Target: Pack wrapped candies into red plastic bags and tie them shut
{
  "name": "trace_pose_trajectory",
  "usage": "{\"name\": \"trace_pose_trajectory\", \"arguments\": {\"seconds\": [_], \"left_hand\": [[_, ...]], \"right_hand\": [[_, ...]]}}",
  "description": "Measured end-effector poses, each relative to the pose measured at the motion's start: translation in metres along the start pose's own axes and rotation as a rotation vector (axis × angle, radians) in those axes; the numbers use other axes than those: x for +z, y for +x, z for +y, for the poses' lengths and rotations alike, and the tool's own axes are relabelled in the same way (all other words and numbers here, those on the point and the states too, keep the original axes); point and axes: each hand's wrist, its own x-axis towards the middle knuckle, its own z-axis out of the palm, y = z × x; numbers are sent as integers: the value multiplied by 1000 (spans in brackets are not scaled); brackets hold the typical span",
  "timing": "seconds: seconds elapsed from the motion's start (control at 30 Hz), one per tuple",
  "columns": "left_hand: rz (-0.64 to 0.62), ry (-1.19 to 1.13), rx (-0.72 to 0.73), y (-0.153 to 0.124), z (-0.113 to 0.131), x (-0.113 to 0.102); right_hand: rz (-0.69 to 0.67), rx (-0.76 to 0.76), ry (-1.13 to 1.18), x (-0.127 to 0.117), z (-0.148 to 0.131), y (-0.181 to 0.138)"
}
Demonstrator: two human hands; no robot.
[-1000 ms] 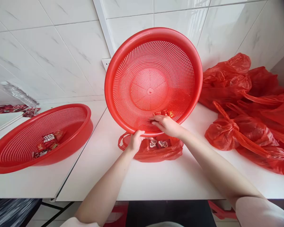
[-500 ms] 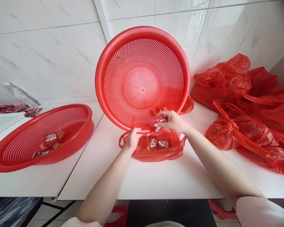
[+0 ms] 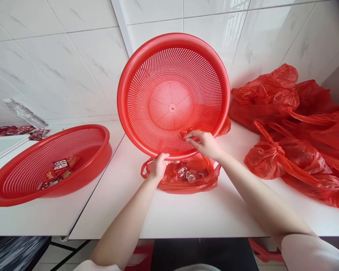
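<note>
A red perforated plastic basket (image 3: 172, 90) is tilted up on its side, its opening facing me. My left hand (image 3: 159, 165) grips its lower rim, thumb over the edge. Inside the basket, low on the right, my right hand (image 3: 205, 143) has its fingertips pinched at small red snack packets (image 3: 183, 133), which the fingers partly cover. Below the rim, a red plastic bag (image 3: 189, 188) lies open on the white table. Several red snack packets with white labels (image 3: 191, 176) are in it.
Left, another red basket (image 3: 101, 162) leans over with several packets (image 3: 60, 165) inside. Filled red plastic bags (image 3: 271, 158) crowd the right side. A tiled wall (image 3: 87, 71) rises behind the white table (image 3: 186, 218). Clear plastic packaging (image 3: 26, 113) lies far left.
The packets in my right hand have dropped into the bag, where the contents now lie differently. That hand has gone back to the packets in the basket. The basket has shifted slightly right.
</note>
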Motion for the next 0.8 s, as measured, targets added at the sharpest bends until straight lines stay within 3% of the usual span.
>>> {"name": "trace_pose_trajectory", "arguments": {"seconds": [0.17,0.23,0.37,0.53,0.8], "left_hand": [[-82,-12,-46,-5,-2,5],[-84,7,-45,-6,-2,5],[-78,43,-28,-6,-3,4],[-63,-6,-45,-4,-2,4],[-14,-26,-32,1,-3,3]], "right_hand": [[-29,-40,-504,12,5,-6],[-82,-12,-570,15,6,-8],[-262,-91,-399,12,3,-5],[-275,-136,-180,4,-2,-3],[-473,-211,-51,-3,-7,-7]]}}
